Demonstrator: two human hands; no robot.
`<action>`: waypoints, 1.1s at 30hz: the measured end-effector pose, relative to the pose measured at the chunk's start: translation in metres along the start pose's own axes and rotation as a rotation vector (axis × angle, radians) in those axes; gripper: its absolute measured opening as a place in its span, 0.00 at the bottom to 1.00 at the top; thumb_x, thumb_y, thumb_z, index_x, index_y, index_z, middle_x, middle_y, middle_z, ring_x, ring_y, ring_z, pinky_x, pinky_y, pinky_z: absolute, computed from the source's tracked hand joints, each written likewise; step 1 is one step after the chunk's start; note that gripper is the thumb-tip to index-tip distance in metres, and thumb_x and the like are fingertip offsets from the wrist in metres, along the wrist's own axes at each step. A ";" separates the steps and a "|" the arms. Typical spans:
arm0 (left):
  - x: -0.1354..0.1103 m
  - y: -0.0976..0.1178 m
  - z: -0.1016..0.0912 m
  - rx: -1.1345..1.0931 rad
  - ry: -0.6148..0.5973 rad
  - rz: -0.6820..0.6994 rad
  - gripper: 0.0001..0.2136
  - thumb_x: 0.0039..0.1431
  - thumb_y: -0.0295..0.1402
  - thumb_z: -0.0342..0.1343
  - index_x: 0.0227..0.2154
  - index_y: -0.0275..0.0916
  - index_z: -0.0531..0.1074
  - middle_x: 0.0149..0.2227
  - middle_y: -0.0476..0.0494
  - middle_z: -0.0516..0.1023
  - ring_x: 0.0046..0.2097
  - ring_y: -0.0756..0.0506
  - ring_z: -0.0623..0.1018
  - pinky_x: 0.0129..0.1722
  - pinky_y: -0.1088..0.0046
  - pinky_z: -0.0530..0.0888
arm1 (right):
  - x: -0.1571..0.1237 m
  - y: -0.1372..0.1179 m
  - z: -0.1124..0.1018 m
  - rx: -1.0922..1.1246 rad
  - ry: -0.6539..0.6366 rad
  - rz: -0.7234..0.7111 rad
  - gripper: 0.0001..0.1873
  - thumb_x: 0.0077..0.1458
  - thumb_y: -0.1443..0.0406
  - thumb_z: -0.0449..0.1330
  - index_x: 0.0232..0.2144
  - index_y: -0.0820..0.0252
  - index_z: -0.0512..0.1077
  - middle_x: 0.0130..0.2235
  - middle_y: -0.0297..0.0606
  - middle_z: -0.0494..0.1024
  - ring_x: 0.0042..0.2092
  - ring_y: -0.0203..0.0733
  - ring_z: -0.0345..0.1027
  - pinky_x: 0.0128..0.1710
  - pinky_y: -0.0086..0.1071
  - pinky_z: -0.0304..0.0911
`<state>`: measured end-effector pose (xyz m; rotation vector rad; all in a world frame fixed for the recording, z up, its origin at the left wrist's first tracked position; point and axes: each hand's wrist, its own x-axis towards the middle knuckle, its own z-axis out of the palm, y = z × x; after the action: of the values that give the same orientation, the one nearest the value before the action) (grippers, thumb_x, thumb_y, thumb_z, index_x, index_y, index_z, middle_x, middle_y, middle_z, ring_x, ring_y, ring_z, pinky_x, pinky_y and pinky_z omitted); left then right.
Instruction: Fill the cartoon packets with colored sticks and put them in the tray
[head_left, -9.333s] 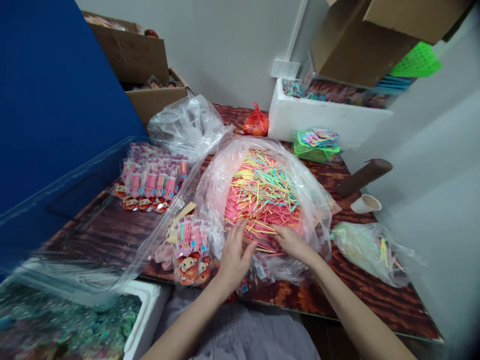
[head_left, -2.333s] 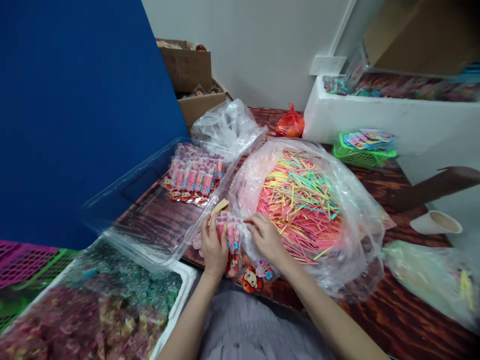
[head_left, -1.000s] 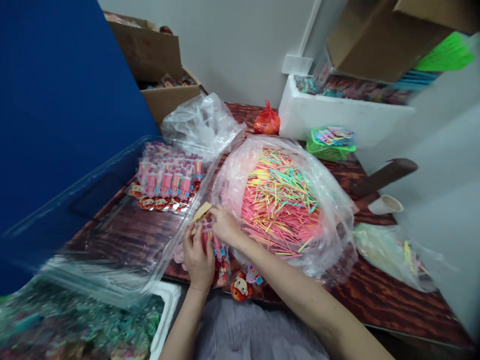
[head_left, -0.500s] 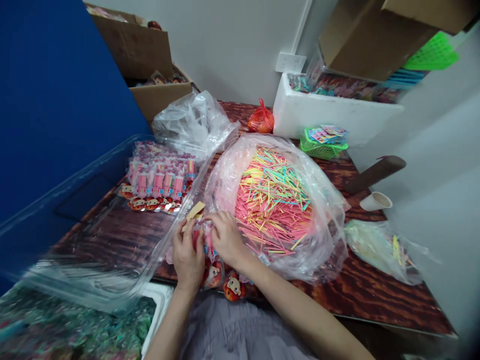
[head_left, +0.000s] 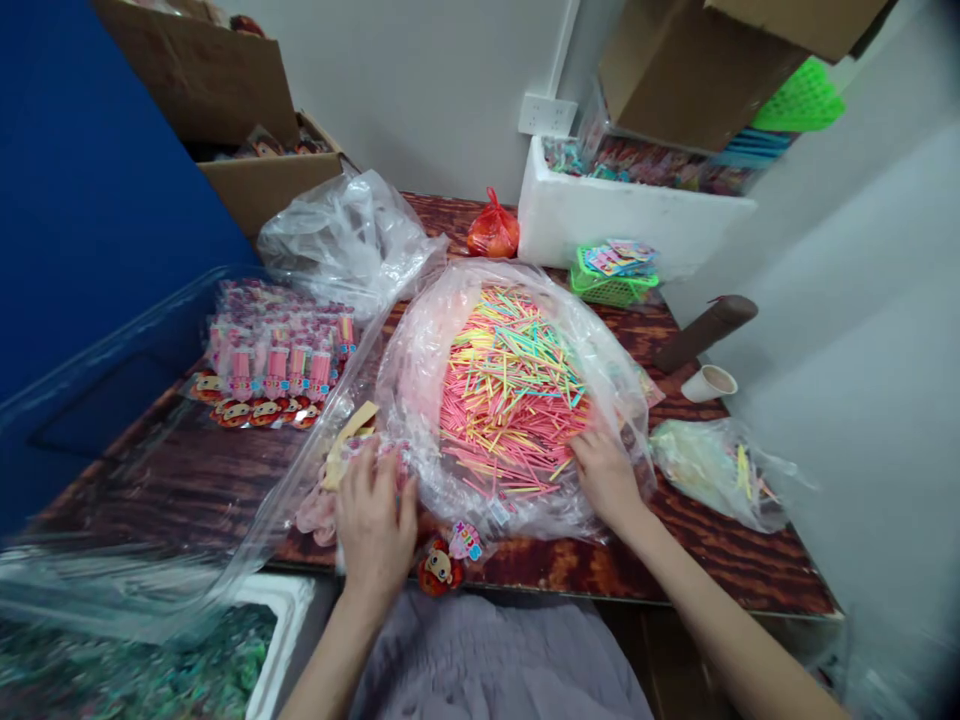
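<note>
Clock directions as the wearer looks, twelve toward the wall. Item: thin coloured sticks (head_left: 517, 380), loose heap, pink, yellow and green, inside an open clear plastic bag (head_left: 409, 350) at mid tabletop (head_left: 540, 572). Long axes mixed; many pink ones along the near side appear to run roughly ten to four. Item: right hand (head_left: 606, 475), nearer of the two, fingers bent, fingertips at the heap's four o'clock edge; the bulk lies from it toward ten. Whether any stick is pinched cannot be told. Item: left hand (head_left: 373, 530), palm down, fingers slightly parted, laid over small pink packets (head_left: 400, 460) that it partly hides; grip cannot be told. From it the heap lies between one and two, the bag's gathered edge between. Item: one packet with a cartoon head (head_left: 440, 567), between four and five o'clock of the left hand, near the tabletop's front edge.
</note>
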<state>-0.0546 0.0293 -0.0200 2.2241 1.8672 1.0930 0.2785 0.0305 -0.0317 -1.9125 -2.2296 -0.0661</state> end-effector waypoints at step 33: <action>-0.014 0.029 0.022 -0.892 -0.404 -0.524 0.09 0.57 0.39 0.56 0.34 0.39 0.70 0.25 0.54 0.67 0.28 0.50 0.68 0.30 0.76 0.65 | 0.021 -0.007 -0.007 0.547 -0.023 0.079 0.11 0.60 0.66 0.49 0.32 0.58 0.71 0.33 0.43 0.78 0.37 0.46 0.71 0.40 0.37 0.63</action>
<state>-0.0188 0.0180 -0.0305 1.2416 1.2853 0.9864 0.2693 0.0483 -0.0204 -1.6889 -1.9136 0.5231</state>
